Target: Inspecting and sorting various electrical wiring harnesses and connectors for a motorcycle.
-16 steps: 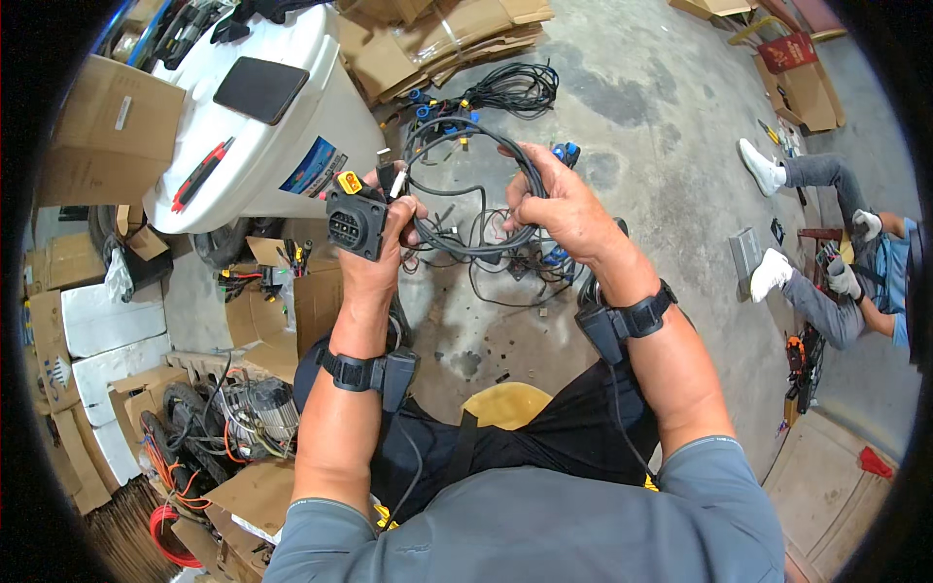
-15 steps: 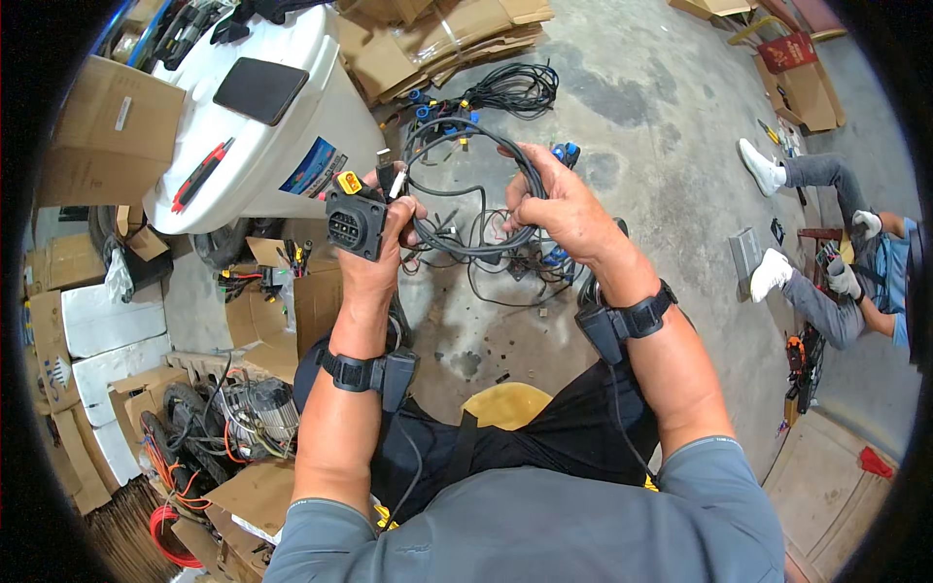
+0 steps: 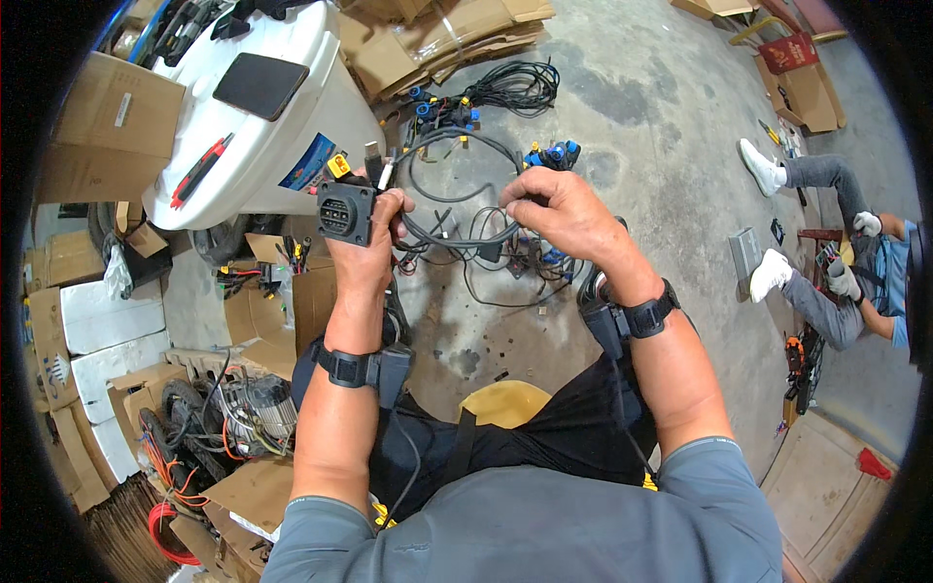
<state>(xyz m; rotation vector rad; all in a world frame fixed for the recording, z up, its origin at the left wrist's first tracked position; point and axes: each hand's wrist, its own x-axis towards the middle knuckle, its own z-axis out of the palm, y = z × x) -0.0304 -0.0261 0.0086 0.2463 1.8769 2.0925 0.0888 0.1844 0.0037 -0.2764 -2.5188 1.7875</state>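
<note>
My left hand (image 3: 376, 236) is closed around a black square socket connector (image 3: 345, 218), its pin face turned up and to the left. Beside the socket, a yellow plug (image 3: 338, 166) and a white-tipped cable end (image 3: 387, 175) stick up from the same grip. A loop of black cable (image 3: 466, 242) hangs between both hands over the floor. My right hand (image 3: 569, 216) pinches the loop's right side between thumb and fingers; the fingertips partly hide the cable there. Below the loop, thin wires (image 3: 520, 262) lie tangled on the floor.
Blue-ended connectors (image 3: 552, 155) and a coiled black cable bundle (image 3: 515, 87) lie beyond my hands. A white bin (image 3: 360, 107) at left carries a phone (image 3: 260, 87) and a red-black tool (image 3: 202, 171). Another person (image 3: 836, 282) sits at right, wearing gloves.
My right hand has shifted its grip from wrapped round the coil to a fingertip pinch, and the loop hangs more loosely. My left hand with the socket has moved slightly left.
</note>
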